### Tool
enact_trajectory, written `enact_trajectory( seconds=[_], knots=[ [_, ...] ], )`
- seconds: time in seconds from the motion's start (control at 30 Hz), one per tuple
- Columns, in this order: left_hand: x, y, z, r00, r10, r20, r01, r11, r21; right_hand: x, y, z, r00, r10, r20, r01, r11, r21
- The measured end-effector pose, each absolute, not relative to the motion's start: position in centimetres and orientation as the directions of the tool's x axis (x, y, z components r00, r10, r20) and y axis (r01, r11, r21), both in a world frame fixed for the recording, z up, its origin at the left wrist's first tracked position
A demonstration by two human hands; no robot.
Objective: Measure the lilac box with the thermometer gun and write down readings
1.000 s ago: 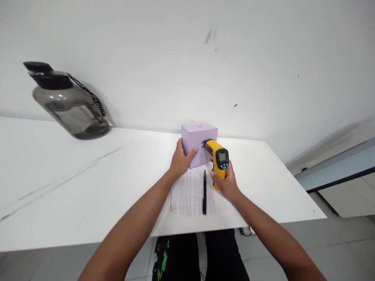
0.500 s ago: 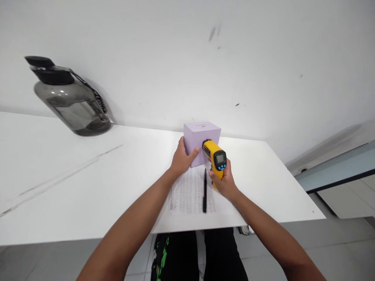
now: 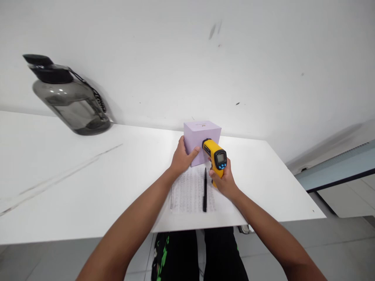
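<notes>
Lilac box (image 3: 201,136) pinched in left fingers (image 3: 181,146) — likely light, stiff; grip sides. Right fingers (image 3: 229,166) wrap yellow thermometer gun (image 3: 215,150).

Bright, soft light, stretched edges

Even light fills the wall (image 3: 164,58) and bench (image 3: 263,175); the floor (image 3: 331,249) is dimmer. The box (image 3: 197,138), lit from above, is paler on top than in front. Small glints dot the bottle (image 3: 73,109), with a soft shadow beside it. Wide-angle stretch tilts the bottle, and print on the paper (image 3: 187,195) is smeared
</notes>
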State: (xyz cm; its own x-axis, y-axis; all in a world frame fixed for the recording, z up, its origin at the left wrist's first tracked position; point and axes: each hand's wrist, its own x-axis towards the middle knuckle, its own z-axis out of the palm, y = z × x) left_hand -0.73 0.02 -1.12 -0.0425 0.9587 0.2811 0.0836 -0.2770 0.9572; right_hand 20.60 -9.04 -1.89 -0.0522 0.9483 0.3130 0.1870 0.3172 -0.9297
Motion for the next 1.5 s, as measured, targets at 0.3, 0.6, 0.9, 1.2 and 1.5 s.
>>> enact_trajectory(
  seconds=[0.3, 0.6, 0.9, 1.2, 1.5],
  knots=[
    [-0.8, 0.1, -1.2, -0.028, 0.959, 0.282, 0.09, -0.279, 0.956, 20.5, -9.3, -1.3, -0.075, 0.949, 0.308, 0.13, 0.315, -0.94],
    [-0.7, 0.1, -1.2, -0.037, 0.958, 0.285, 0.101, -0.28, 0.955, 20.4, -9.0, -1.9, -0.095, 0.935, 0.34, 0.139, 0.351, -0.926],
    [-0.8, 0.4, -1.2, -0.06, 0.966, 0.25, 0.078, -0.246, 0.966, 20.2, -8.4, -2.3, 0.067, 0.832, 0.551, 0.329, 0.502, -0.8],
    [-0.9, 0.9, -1.6, -0.069, 0.964, 0.256, 0.035, -0.254, 0.967, 19.9, -8.3, -1.5, 0.191, 0.836, 0.515, 0.42, 0.405, -0.812],
    [-1.0, 1.1, -1.9, -0.081, 0.962, 0.262, 0.019, -0.261, 0.965, 19.9, -8.2, -1.9, 0.184, 0.843, 0.506, 0.452, 0.384, -0.805]
  ],
)
